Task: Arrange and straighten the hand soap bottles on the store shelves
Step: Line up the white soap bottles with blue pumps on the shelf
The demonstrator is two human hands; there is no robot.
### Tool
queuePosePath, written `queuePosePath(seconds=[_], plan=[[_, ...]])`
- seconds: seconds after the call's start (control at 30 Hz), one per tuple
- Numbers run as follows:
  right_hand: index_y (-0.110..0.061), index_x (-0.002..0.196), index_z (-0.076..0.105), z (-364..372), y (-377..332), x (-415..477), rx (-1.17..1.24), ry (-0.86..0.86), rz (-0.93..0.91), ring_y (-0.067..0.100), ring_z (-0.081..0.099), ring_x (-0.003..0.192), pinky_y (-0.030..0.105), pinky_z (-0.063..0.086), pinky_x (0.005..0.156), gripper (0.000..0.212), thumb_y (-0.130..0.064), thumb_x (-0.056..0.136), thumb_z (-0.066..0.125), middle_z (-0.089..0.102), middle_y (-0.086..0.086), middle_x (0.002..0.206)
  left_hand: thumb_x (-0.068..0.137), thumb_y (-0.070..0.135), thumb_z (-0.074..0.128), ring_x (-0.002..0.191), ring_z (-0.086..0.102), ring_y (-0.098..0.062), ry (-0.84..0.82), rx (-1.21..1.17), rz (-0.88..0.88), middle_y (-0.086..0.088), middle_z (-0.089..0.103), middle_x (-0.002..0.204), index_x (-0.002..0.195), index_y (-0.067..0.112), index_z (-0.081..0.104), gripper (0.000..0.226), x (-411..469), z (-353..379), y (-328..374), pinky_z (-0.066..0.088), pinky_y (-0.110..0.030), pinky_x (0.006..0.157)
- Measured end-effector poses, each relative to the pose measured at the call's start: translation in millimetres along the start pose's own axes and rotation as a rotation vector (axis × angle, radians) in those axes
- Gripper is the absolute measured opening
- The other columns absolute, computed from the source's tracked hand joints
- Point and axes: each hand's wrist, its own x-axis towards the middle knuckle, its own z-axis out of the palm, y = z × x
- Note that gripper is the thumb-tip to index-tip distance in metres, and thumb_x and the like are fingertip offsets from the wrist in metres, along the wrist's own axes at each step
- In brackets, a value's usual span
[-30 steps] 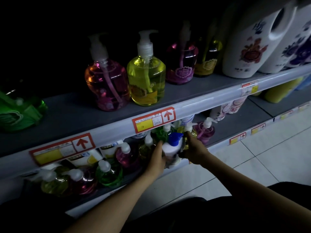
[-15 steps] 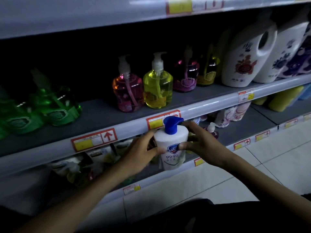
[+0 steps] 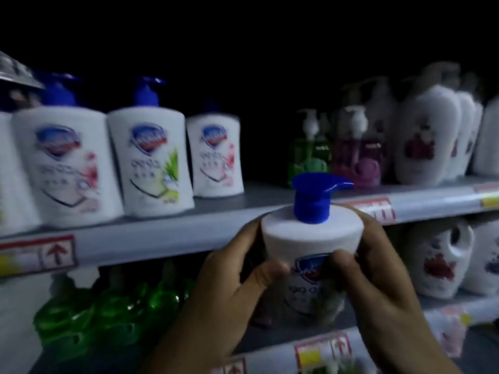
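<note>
A white hand soap bottle [image 3: 310,238] with a blue pump top is held upright in front of the upper shelf edge [image 3: 167,233]. My left hand [image 3: 229,287] grips its left side and my right hand [image 3: 378,279] grips its right side, thumbs on the label. On the upper shelf at the left stand matching white bottles with blue pumps [image 3: 151,160], labels facing out. A bare gap of shelf lies between them and a green pump bottle [image 3: 309,155] and a pink one [image 3: 356,155].
Large white jugs with flower prints [image 3: 429,141] fill the upper shelf's right end, and more [image 3: 440,255] stand on the shelf below. Green clear bottles [image 3: 108,306] crowd the lower shelf at left. Red-framed price tags [image 3: 37,255] line the shelf edges.
Both hands have lifted the white bottle from the bottom shelf up to the level of a higher shelf. My view has risen with it, and the matching white bottles have come into sight.
</note>
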Motion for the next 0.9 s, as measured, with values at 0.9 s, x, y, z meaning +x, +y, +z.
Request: queuePosePath(seconds=[0.9], plan=[[-0.02, 0.118, 0.058, 63.3, 15.8, 152.2, -0.269, -0.288, 0.273, 0.011, 0.071, 0.09, 0.024, 0.058, 0.07, 0.038, -0.007, 0.084, 0.068, 0.073, -0.001, 0.102, 0.067, 0.019, 0.057, 0.1, 0.066, -0.027, 0.345, 1.006, 0.043, -0.006, 0.068, 0.111, 0.105, 0.013, 0.071, 0.041, 32.8, -40.9, -7.3, 0.058, -0.041, 0.075]])
